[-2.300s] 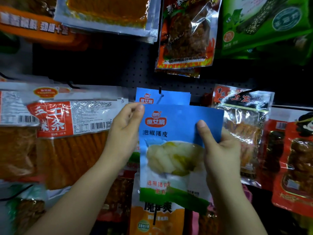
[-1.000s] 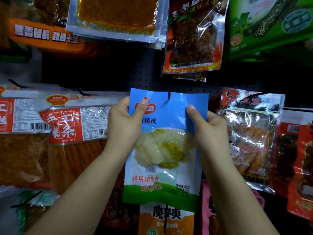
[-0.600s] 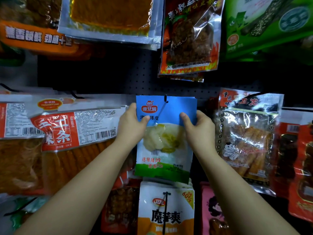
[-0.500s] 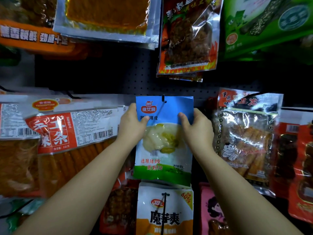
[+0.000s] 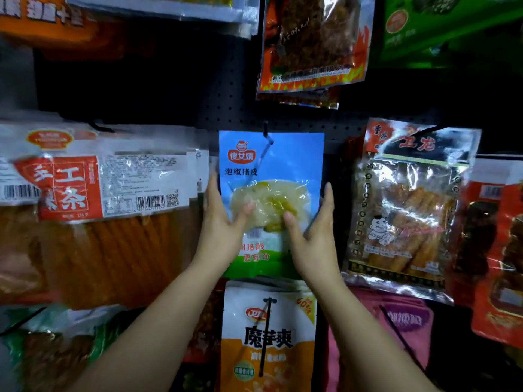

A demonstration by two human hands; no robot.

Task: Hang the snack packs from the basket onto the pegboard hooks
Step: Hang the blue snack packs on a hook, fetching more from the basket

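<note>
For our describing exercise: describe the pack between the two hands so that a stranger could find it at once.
On the black pegboard, find the middle row's centre hook. The blue snack pack hangs there, above an orange-and-white pack. It is the only blue one, with pale contents showing and a green band below.

A big white and red bag of long orange strips (image 5: 113, 188) hangs on the left of the black pegboard (image 5: 232, 103). Up top hang a flat orange bag (image 5: 42, 21), a shiny bag with red flames (image 5: 311, 43) and a green bag (image 5: 452, 24). On the right is a clear bag of brown sticks (image 5: 407, 210), with a red bag (image 5: 503, 250) beside it. Low down hang a white and orange bag (image 5: 268, 335) and a pink bag (image 5: 404, 321)
</note>
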